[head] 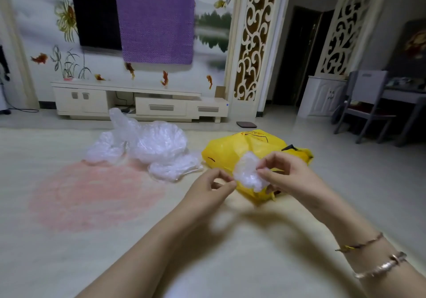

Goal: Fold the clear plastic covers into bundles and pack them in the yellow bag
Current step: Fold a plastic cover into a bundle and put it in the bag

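Note:
A small crumpled clear plastic cover (246,170) hangs in the air between my hands, in front of the yellow bag (251,145) lying on the floor. My right hand (285,173) pinches the cover's right edge with thumb and fingertips. My left hand (212,185) pinches its lower left edge. A loose pile of more clear plastic covers (149,145) lies on the floor to the left of the bag, apart from it.
The floor has a pale mat with a pink round patch (92,196) at the left. A white TV cabinet (138,101) stands along the far wall. Grey chair (364,104) and table sit at the far right.

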Demonstrator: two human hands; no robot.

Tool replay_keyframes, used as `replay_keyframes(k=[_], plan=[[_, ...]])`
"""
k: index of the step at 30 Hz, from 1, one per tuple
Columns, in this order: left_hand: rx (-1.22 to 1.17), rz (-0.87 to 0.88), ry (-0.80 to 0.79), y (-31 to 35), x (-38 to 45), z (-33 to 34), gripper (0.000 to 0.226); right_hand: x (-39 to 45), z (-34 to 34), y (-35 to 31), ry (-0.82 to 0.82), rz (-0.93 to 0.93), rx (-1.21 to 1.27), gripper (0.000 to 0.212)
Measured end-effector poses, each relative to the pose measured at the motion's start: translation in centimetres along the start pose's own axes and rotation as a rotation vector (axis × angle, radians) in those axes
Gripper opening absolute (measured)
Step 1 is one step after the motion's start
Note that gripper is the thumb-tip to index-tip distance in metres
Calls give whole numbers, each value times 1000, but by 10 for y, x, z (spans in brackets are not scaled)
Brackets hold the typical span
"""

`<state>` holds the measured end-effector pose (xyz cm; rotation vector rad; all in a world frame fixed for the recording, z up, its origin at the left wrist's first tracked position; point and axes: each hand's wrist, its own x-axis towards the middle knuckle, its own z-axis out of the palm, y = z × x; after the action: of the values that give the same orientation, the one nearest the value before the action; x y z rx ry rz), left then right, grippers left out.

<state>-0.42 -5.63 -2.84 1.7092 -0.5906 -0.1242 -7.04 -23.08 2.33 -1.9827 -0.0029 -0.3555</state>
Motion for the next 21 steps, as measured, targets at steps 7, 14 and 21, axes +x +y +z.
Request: replay_keyframes(k=[7,14,21], plan=[[84,124,-235,-1,-1,17,22,-17,-50,53,173,94,91,24],[44,130,-289,0,-2,23,27,23,-15,67,-23,122,305,35],[-3,74,-237,-3,3,17,29,47,17,46,-200,262,-228,46]])
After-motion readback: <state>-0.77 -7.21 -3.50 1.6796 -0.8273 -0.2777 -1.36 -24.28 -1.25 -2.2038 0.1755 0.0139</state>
